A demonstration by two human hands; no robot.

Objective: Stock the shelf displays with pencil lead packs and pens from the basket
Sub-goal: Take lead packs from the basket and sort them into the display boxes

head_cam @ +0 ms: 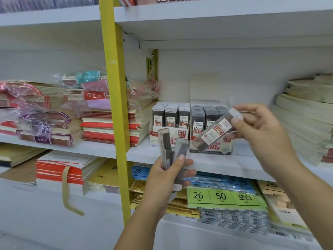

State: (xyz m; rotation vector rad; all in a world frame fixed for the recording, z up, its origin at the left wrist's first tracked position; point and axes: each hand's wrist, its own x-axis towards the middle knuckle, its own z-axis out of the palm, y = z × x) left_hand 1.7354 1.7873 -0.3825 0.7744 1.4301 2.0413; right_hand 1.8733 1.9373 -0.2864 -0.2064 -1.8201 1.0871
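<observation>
Two display boxes of pencil lead packs stand side by side on the white shelf [225,164]: a 0.5 HB box [170,130] on the left and a 0.7 box [201,123] on the right, both nearly full. My right hand [259,130] pinches one grey lead pack [215,131] by its clear cap, tilted in front of the 0.7 box. My left hand [167,179] grips a few more lead packs [171,150] upright, below and in front of the 0.5 box. No basket or pens are in view.
A yellow upright post [115,98] splits the shelving. Wrapped notebook stacks [100,112] lie left of the display boxes, cream notebook piles [306,112] to the right. Loose-leaf paper packs [221,196] fill the shelf below. Another shelf board [216,18] hangs overhead.
</observation>
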